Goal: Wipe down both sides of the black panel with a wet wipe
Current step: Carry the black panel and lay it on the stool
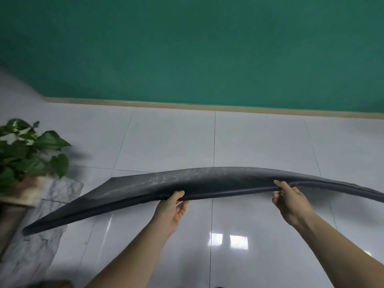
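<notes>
As the left hand (173,207) and right hand (291,201) grip the black panel (187,181), its right end runs off-frame.

The black panel (187,183) looks like matt dark plastic, its upper face faintly mottled with pale streaks and its near edge smooth and rolled, above glossy pale floor tiles (259,142) mirroring bright patches of light, a flat matt green wall (187,48) and a grey-veined marble-look slab (41,235).
</notes>
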Available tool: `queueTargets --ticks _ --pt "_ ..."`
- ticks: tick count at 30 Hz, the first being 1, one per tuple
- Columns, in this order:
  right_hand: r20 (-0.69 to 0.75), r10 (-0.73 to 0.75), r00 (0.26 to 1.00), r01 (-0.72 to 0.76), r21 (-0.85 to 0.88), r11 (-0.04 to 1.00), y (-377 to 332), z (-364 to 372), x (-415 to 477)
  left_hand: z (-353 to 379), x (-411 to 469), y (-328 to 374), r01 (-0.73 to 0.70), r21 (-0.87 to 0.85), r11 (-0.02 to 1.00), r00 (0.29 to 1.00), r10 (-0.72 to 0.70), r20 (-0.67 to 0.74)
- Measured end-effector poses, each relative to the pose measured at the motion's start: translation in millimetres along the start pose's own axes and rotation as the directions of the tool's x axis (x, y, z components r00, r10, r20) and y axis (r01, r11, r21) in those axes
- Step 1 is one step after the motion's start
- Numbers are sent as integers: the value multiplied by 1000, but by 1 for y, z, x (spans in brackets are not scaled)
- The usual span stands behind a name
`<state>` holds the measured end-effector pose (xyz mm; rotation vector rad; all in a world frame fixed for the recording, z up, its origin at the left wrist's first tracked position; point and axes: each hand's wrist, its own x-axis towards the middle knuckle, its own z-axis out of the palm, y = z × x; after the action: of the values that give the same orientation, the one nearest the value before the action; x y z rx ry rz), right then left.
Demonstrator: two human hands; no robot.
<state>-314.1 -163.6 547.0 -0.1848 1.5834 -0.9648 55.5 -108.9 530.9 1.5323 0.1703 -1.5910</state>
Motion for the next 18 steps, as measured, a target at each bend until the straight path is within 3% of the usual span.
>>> queueTargets --ticks 9,18 --pt "87 -86 992 86 8 996 -63 32 -130 -19 -125 72 -75 -63 995 994 79 73" --pt "218 -145 965 163 -69 984 -119 49 -231 -30 -236 103 -169 -177 970 984 177 34"
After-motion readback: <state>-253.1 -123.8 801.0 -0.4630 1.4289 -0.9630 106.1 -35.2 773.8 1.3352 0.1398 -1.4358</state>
